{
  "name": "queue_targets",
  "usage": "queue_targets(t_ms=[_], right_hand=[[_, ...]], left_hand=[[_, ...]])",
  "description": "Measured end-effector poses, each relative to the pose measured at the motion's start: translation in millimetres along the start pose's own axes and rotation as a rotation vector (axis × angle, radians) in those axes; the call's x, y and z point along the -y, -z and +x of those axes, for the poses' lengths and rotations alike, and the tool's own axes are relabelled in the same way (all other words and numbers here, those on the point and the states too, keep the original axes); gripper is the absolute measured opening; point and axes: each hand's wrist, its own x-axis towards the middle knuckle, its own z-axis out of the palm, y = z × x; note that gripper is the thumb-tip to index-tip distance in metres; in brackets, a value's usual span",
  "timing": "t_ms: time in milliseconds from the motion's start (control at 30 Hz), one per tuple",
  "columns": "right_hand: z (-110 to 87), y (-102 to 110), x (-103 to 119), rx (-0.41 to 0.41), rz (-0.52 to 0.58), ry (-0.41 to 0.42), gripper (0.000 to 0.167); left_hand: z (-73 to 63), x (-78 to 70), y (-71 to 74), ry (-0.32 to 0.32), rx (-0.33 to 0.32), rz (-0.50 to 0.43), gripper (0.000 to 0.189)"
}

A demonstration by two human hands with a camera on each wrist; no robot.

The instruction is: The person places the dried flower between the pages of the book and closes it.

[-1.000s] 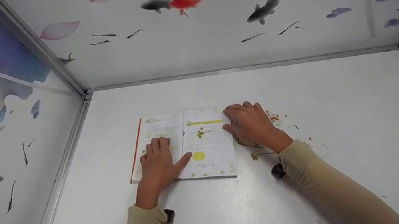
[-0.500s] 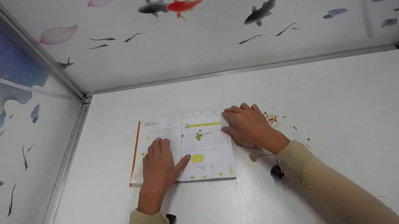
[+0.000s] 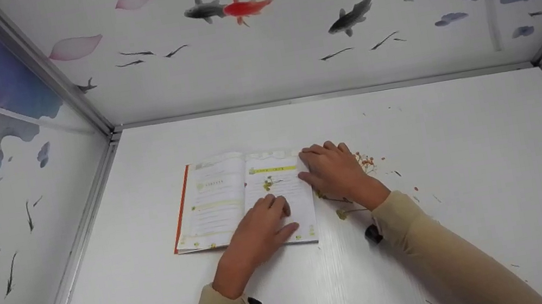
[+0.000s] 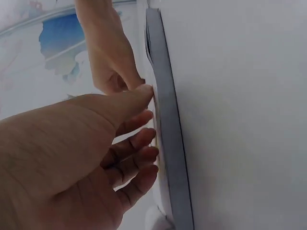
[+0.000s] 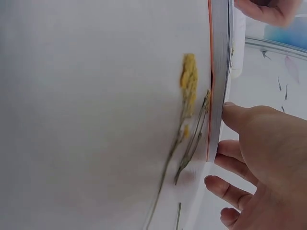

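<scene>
An open book (image 3: 218, 196) with an orange cover edge lies on the white table. A small dried flower sprig (image 3: 268, 183) shows on its right page. My left hand (image 3: 259, 228) rests over the lower part of that page, fingers loosely bent and fingertips touching the paper in the left wrist view. At the book's upper right edge is my right hand (image 3: 334, 169), its thumb and fingertips pressing on the page margin near the corner. Beside the book, under the right hand, lie dried yellow flowers (image 5: 189, 79) with thin stems.
Loose orange bits (image 3: 366, 162) are scattered right of the right hand, with small stem scraps (image 3: 397, 173) around them. White walls (image 3: 291, 74) painted with fish and leaves stand behind and at the sides of the table (image 3: 438, 129).
My left hand has moved from the left page across the fold to the lower right page, uncovering the left page, which now bulges slightly near the fold. The right hand stays at the right edge.
</scene>
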Motion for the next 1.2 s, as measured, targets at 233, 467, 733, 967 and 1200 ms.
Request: queue_targets(t_ms=[233, 467, 733, 967, 1200], right_hand=[[0.4, 0.0, 0.2, -0.008, 0.012, 0.008, 0.057], [-2.9, -1.2, -0.9, -0.034, 0.01, 0.03, 0.055], [-3.9, -1.2, 0.4, -0.072, -0.001, 0.054, 0.052], [-10.1, -2.9, -1.9, -0.085, 0.039, 0.06, 0.048], [-16.4, -3.5, -4.3, -0.167, 0.075, 0.037, 0.048]], left_hand=[[7.8, -10.0, -18.4, 0.019, -0.008, -0.022, 0.05], [10.6, -14.3, -22.2, 0.072, -0.01, 0.005, 0.05], [11.2, -16.5, -22.4, 0.049, -0.031, 0.091, 0.057], [10.9, -16.7, -19.4, 0.012, -0.07, 0.043, 0.054], [9.6, -18.6, -13.4, -0.003, -0.169, 0.026, 0.053]])
